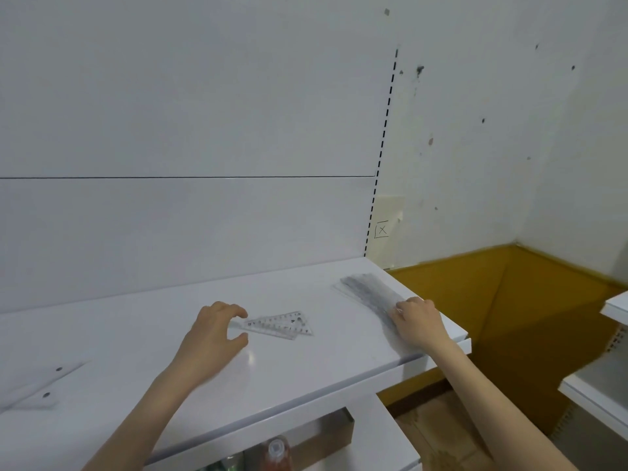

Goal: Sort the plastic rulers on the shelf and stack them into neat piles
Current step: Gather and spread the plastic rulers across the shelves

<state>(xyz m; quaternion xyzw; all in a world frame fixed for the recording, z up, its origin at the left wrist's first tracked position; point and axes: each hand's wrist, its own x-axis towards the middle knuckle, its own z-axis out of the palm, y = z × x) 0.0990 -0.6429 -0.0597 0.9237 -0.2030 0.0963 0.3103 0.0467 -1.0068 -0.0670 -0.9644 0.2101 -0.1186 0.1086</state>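
Inspecting the shelf [306, 368]: two clear triangular rulers [280, 326] lie overlapped and askew at mid-shelf. Their printed scale marks are too small to read. My left hand [214, 331] arches over their left corner, fingers curved and thumb spread wide, the corner lying in the gap. I cannot tell whether any finger touches it; nothing is gripped.

A pile of straight clear rulers [368, 294] lies near the shelf's right end, blurred grey, with no markings legible. My right hand [416, 321] rests on its near end, fingers laid fairly flat on top, not closed round it.

At the far left, another clear plastic piece [37, 385] shows two dark holes; its outline is hard to make out.

On the wall beyond the shelf, a pale patch carries a hand-drawn boxed X [381, 229]. Below the shelf, a bottle cap [277, 448] shows, with the bottle itself cut off.
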